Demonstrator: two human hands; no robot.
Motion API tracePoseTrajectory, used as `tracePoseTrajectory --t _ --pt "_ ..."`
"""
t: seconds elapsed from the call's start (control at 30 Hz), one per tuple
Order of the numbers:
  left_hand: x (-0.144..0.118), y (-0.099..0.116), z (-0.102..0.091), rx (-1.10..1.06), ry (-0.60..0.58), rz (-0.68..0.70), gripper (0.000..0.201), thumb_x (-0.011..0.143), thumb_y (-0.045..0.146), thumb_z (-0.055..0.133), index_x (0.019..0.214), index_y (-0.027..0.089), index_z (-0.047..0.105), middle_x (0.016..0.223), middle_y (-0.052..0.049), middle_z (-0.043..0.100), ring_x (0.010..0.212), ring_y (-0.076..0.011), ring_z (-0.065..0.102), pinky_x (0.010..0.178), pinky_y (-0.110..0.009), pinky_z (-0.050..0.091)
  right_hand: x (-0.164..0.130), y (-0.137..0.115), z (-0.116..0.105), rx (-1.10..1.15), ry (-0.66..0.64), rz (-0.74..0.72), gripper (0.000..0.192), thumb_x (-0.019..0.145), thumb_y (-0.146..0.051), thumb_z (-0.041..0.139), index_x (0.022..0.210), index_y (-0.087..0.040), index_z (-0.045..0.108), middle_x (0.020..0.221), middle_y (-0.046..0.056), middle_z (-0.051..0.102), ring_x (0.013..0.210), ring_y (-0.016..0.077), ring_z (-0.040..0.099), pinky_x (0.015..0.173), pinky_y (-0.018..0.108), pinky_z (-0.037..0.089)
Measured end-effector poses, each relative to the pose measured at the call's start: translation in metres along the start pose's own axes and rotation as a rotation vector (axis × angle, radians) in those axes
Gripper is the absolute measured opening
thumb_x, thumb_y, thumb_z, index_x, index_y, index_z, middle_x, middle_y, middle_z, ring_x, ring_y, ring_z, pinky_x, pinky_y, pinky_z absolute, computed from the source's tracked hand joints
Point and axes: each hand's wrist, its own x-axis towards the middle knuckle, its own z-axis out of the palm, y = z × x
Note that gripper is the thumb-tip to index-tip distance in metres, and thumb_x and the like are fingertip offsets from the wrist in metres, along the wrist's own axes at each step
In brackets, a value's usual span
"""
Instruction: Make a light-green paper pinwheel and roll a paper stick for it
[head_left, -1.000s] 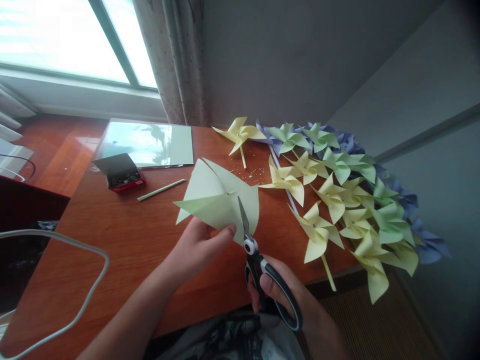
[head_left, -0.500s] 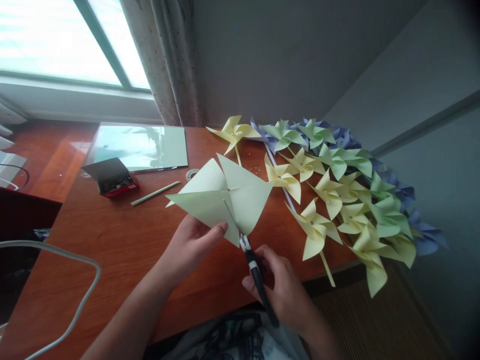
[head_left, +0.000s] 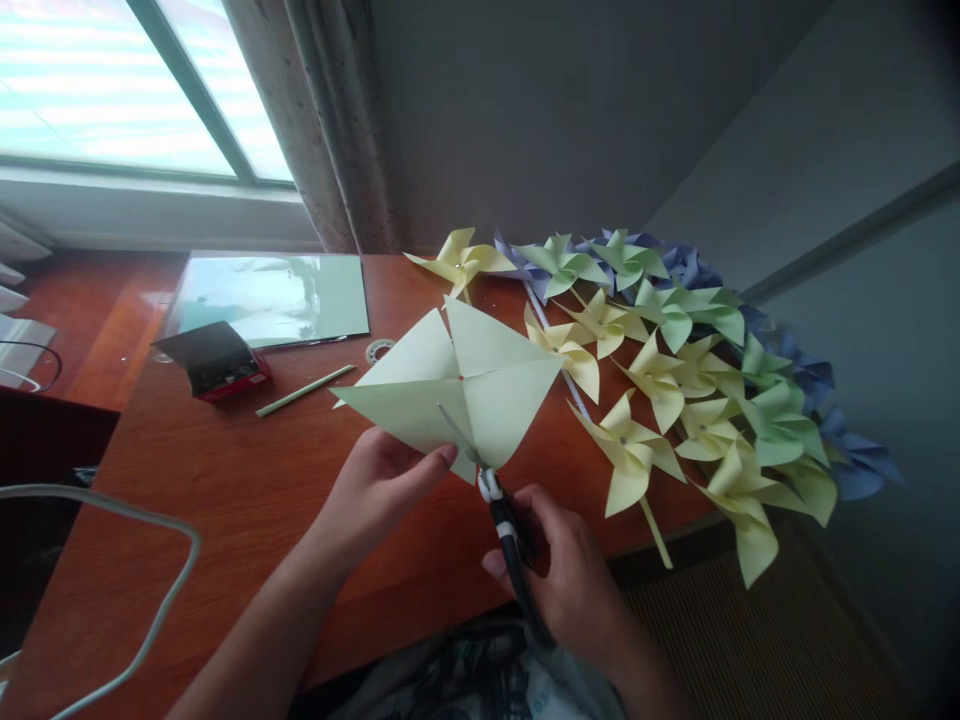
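Note:
Pinched between the thumb and fingers of my left hand (head_left: pixel 390 480) is a pale green paper square (head_left: pixel 502 400), held above the table with slits running in from its corners. My right hand (head_left: pixel 559 560) grips black-handled scissors (head_left: pixel 510 545). The scissor blades lie at the paper's near corner, one of them showing over its upper face. To the right spreads a group of finished paper pinwheels in yellow (head_left: pixel 628 450), green (head_left: pixel 784 420) and blue-violet (head_left: pixel 855 460). Several have paper sticks.
A small red box (head_left: pixel 232 375) with its dark lid up stands on the left of the wooden table (head_left: pixel 247 500). Near it lie a rolled green paper stick (head_left: pixel 304 390), a tape roll (head_left: pixel 379 350) and a plastic-wrapped paper pack (head_left: pixel 322 295). A white cable (head_left: pixel 191 560) hangs at left.
The paper's right-hand flap has swung a little to the right and its slit gaps wider. The scissors have shifted slightly at the near corner. The view has tilted slightly.

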Motion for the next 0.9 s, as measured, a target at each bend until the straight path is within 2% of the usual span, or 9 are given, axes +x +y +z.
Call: tracePoseTrajectory --t 0.07,0.17,0.33,0.7,0.9 --pt "-0.001 0.000 0.001 -0.007 -0.002 -0.012 0.013 0.082 0.024 0.080 0.090 0.015 0.079 0.085 -0.005 0.081 0.082 -0.0202 0.074 0.076 -0.024 0.058 -0.001 0.002 -0.001 0.122 -0.058 -0.012 0.030 0.082 -0.039 0.077 0.097 -0.020 0.059 0.082 0.000 0.064 0.076 0.0176 0.059 0.069 0.027 0.042" --pt "-0.002 0.001 0.003 -0.040 -0.018 -0.018 0.016 0.081 0.023 0.081 0.094 0.015 0.079 0.088 -0.005 0.082 0.082 -0.0196 0.074 0.078 -0.024 0.058 0.000 0.004 -0.002 0.276 -0.138 -0.027 0.037 0.086 -0.052 0.072 0.095 -0.019 0.058 0.081 0.000 0.060 0.074 0.0158 0.055 0.067 0.027 0.041" --pt "-0.004 0.000 0.004 -0.064 -0.033 -0.018 0.014 0.083 0.023 0.079 0.094 0.015 0.078 0.090 -0.006 0.082 0.084 -0.0194 0.074 0.078 -0.024 0.058 0.003 0.010 0.003 0.435 -0.173 -0.037 0.052 0.083 -0.068 0.069 0.093 -0.019 0.056 0.076 0.000 0.057 0.068 0.0133 0.050 0.062 0.026 0.037" --pt "-0.005 0.000 0.004 -0.110 -0.044 -0.028 0.023 0.085 0.023 0.078 0.106 0.013 0.077 0.097 -0.007 0.082 0.089 -0.0216 0.075 0.083 -0.026 0.059 0.005 0.009 0.008 0.432 -0.170 -0.045 0.054 0.084 -0.071 0.066 0.092 -0.018 0.056 0.075 0.000 0.058 0.067 0.0135 0.051 0.064 0.027 0.037" --pt "-0.005 0.004 0.003 -0.126 -0.118 -0.003 0.015 0.089 0.027 0.074 0.093 0.013 0.079 0.085 -0.004 0.081 0.076 -0.0174 0.073 0.074 -0.023 0.057 0.004 0.009 0.009 0.412 -0.168 -0.028 0.054 0.083 -0.069 0.069 0.093 -0.018 0.056 0.074 -0.001 0.057 0.066 0.0126 0.048 0.061 0.026 0.034"
